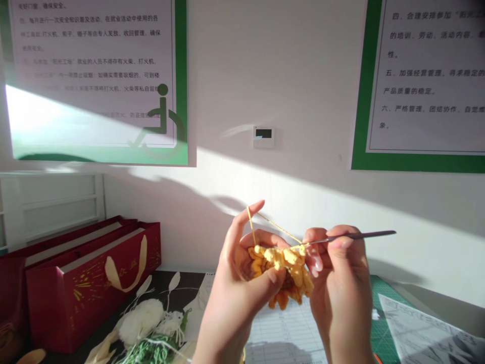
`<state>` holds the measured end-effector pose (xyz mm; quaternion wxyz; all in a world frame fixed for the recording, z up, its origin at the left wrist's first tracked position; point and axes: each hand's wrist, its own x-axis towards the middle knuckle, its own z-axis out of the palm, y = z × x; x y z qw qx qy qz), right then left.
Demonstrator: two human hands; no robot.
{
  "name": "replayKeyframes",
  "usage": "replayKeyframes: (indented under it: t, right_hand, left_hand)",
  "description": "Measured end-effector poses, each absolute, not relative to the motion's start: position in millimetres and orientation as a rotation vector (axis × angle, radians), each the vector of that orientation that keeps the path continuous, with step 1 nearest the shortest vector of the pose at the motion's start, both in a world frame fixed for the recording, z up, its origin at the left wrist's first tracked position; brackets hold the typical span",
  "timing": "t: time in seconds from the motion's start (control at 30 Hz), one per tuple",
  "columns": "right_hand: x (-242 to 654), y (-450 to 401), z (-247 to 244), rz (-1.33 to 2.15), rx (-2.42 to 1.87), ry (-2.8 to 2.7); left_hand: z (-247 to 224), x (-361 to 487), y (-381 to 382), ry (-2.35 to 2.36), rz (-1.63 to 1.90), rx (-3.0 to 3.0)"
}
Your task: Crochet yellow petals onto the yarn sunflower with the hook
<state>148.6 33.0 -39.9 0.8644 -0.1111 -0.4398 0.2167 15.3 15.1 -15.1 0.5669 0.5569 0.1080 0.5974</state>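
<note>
My left hand (242,273) pinches a yellow and orange crocheted flower (290,280) between thumb and fingers. Its index finger is raised, and a strand of yellow yarn (278,225) loops over it and runs down to the flower's top right edge. In my right hand (341,268) is a slim dark crochet hook (366,235), held between thumb and index finger, its tip at the yarn on the flower's edge. Ruffled petals hang below my left thumb, and a brownish centre shows partly. The flower's far side is hidden by my fingers.
Red gift bags (98,283) with cream ribbon handles stand at the left. Near them lie white yarn (142,319) and green yarn (151,350). Printed papers (286,331) lie beneath my hands, and a green cutting mat (384,308) is at the right. The wall carries green-framed posters (182,76).
</note>
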Motion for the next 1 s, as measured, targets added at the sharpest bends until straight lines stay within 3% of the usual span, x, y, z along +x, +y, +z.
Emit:
replayKeyframes:
  t: [0.53,0.8,1.0]
  right_hand:
    - [129,18,-42,0.493,-0.209,-0.907]
    - [106,14,-42,0.201,-0.249,-0.772]
    - [113,13,-41,0.343,-0.204,-0.750]
  left_hand:
    - [-12,24,3,0.234,1.433,1.105]
    - [-11,22,4,0.263,1.418,1.173]
    - [-10,18,2,0.199,1.335,1.251]
